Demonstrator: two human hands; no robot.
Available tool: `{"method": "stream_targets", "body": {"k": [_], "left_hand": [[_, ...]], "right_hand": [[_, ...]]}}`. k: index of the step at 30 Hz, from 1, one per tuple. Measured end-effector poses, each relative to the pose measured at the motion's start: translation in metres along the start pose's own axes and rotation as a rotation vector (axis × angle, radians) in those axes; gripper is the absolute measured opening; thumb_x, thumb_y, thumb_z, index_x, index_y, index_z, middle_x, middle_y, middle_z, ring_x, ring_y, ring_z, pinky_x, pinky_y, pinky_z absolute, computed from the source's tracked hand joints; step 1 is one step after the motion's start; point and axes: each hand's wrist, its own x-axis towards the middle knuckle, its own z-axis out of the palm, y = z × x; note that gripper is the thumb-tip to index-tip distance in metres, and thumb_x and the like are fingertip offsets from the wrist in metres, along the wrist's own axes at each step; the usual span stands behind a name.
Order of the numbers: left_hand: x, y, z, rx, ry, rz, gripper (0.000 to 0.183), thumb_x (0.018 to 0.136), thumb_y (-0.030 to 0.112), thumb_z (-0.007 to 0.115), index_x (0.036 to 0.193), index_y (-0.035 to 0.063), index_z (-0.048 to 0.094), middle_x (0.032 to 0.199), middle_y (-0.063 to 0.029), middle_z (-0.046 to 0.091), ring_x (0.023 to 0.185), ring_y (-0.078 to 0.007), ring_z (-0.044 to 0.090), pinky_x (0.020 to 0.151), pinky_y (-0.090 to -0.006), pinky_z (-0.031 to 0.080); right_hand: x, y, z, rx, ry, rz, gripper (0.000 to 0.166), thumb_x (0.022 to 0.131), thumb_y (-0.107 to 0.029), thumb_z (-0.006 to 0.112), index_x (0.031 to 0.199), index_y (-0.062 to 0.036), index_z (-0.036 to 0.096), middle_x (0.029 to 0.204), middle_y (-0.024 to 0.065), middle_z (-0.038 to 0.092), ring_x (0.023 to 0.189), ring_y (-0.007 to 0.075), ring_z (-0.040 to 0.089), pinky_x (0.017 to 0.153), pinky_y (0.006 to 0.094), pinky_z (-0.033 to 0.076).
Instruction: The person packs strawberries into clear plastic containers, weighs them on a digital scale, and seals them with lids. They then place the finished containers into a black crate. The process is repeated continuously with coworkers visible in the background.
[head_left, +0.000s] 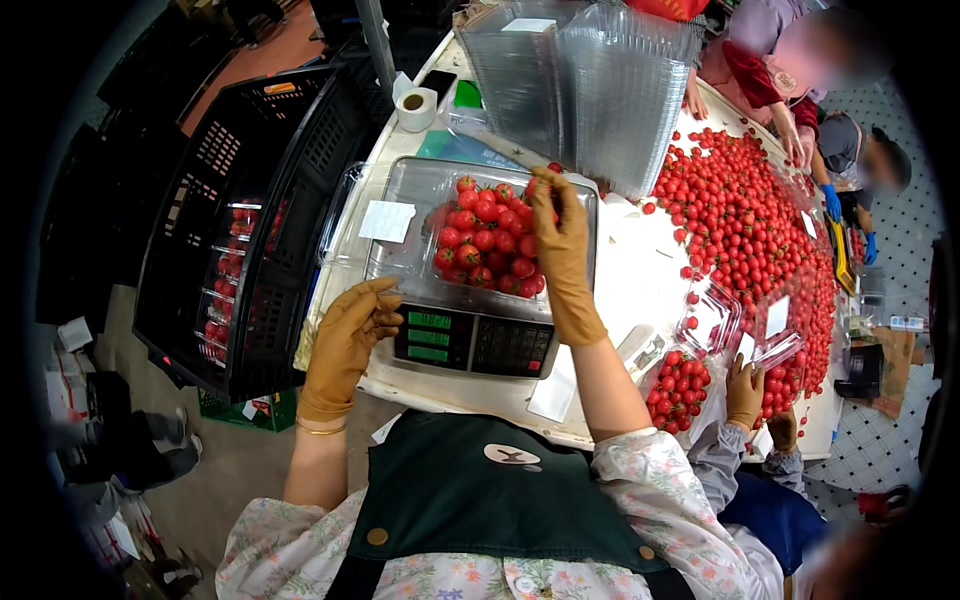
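Observation:
A clear plastic clamshell box (429, 264) lies unfolded on the steel pan (587, 225) of a digital scale, its lid spread to the left with a white label (387, 221). Red cherry tomatoes (491, 238) heap up in its right half. My right hand (561, 232), in a tan glove, reaches over the right edge of the heap. Its fingertips are at a tomato in the far corner; whether they grip it is hidden. My left hand (360, 330), gloved alike, hovers by the lid's near edge, fingers apart and holding nothing. Green digits glow on the scale's display (429, 334).
Stacked clear boxes (626, 90) rise behind the scale, near a label roll (415, 109). Left stands a black crate (217, 262) with packed tomato boxes. A large tomato pile (742, 240) covers the right side, with co-workers' hands around it. A filled box (677, 391) sits near my right elbow.

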Motion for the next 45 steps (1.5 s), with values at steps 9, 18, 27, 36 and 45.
{"method": "stream_targets", "body": {"k": [9,18,27,36,45], "left_hand": [[-0.012,0.045,-0.096,0.005,0.26,0.2,0.032,0.092,0.019,0.052,0.117,0.0002,0.053,0.097,-0.0053,0.062,0.083,-0.0125,0.059,0.073,-0.0225,0.048],[0.009,0.094,-0.016,0.511,0.068,0.566,0.033,0.093,0.02,0.049,0.118,-0.0014,0.054,0.104,-0.0096,0.062,0.09,-0.0142,0.059,0.085,-0.0268,0.046],[0.091,-0.055,0.077,1.482,-0.067,1.074,0.075,0.081,0.041,0.06,0.133,-0.0061,0.034,0.141,-0.0231,0.03,0.133,-0.0343,0.025,0.11,-0.0451,0.016],[0.068,-0.019,0.113,1.296,-0.321,0.997,0.058,0.083,0.036,0.058,0.125,-0.0027,0.044,0.128,-0.0198,0.045,0.119,-0.0347,0.043,0.101,-0.0463,0.03],[0.088,-0.044,0.014,0.071,0.183,0.208,0.028,0.096,0.027,0.044,0.109,0.0033,0.048,0.079,-0.0087,0.055,0.057,-0.0153,0.056,0.049,-0.0271,0.047]], "right_hand": [[0.015,-0.006,-0.071,0.968,0.202,0.578,0.032,0.09,-0.02,0.053,0.109,0.0054,0.051,0.105,0.0144,0.057,0.097,0.0218,0.055,0.096,0.034,0.043],[-0.033,-0.048,-0.129,0.651,0.004,0.746,0.034,0.089,-0.018,0.052,0.118,-0.0007,0.05,0.101,0.0138,0.058,0.066,0.0112,0.052,0.055,0.0189,0.042],[-0.029,-0.015,-0.078,0.217,-0.009,0.616,0.021,0.086,-0.01,0.047,0.102,-0.0038,0.059,0.088,0.004,0.059,0.071,0.0104,0.053,0.063,0.0223,0.044],[0.017,0.071,-0.194,-1.194,0.237,-0.202,0.031,0.085,-0.017,0.058,0.114,-0.0046,0.058,0.095,0.0164,0.062,0.079,0.0244,0.058,0.073,0.031,0.047],[0.018,0.027,-0.049,-0.05,-0.139,0.668,0.034,0.089,-0.018,0.052,0.116,0.0021,0.054,0.085,0.0101,0.057,0.056,0.0133,0.054,0.048,0.0265,0.043]]}}
